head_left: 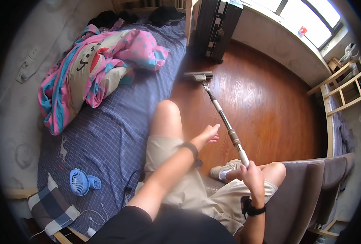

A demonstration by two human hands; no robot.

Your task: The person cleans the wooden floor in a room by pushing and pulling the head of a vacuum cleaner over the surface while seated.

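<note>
Black shirt (164,227) is nearest. Right grip (253,179) encircles floor mop (224,119); left grip (211,133) empty, loosely curled. Mop head (198,76) lies beside bed (111,130)'s right edge; overlong forward strokes could strike suitcase (216,26).

From here, the right hand (253,179) hides the near end of the floor mop (223,118). The black hard-sided case (218,30) is cut off at the top, and a red-and-white object (302,31) looks too small to identify.
</note>
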